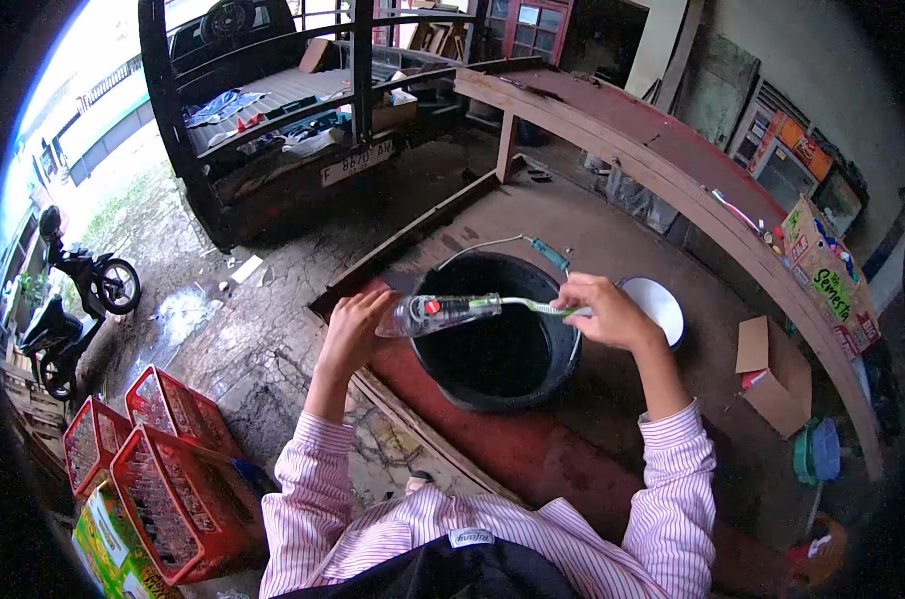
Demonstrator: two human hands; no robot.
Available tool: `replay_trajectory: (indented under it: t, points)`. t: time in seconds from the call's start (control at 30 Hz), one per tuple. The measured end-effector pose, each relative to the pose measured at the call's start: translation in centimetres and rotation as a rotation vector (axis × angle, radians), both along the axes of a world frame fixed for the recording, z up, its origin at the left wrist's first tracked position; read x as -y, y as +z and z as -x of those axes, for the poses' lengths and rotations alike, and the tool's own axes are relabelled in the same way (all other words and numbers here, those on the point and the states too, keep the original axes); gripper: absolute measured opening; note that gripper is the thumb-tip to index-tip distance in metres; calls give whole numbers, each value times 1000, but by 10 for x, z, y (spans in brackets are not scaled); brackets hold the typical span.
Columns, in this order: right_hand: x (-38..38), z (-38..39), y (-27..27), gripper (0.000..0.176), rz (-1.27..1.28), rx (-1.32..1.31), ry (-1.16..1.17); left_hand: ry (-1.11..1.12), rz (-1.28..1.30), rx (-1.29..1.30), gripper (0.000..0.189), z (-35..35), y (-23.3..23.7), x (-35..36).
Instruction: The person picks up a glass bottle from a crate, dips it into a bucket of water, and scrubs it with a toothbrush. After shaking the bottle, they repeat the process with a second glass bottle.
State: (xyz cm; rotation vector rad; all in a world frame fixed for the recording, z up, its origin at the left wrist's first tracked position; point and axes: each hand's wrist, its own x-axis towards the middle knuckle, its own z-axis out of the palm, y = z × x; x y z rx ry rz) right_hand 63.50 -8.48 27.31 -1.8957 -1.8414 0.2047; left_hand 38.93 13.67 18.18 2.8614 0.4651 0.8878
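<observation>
My left hand (358,321) is wrapped round the base of a clear glass bottle (457,307) with a small red mark, held on its side over a black bucket (492,374). In my right hand (607,311) is the handle of a white and green brush (532,304). The brush meets the bottle's mouth; how far it reaches inside I cannot make out. Dark water seems to lie in the bucket, and its wire handle has a teal grip (549,254). Beside my right hand stands a white bucket (655,311).
Red crates (178,504) of glass bottles stand at lower left, near a yellow-green carton (118,544). A wooden ledge (622,140) curves along the right. An open cardboard box (775,379) and a blue basin (825,449) lie beyond. A truck bed (273,90) and motorbike (73,295) are farther off.
</observation>
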Motion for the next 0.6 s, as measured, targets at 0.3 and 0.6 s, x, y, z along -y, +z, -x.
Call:
replay_trajectory:
  t: [0.3,0.6]
  points:
    - [0,-8,6,13,-43,18,-13,-5,46,6,54,-3,2,4]
    - [0,-9,-3,8,-62,-99,-7,-58,134,-81,55,5,-1,2]
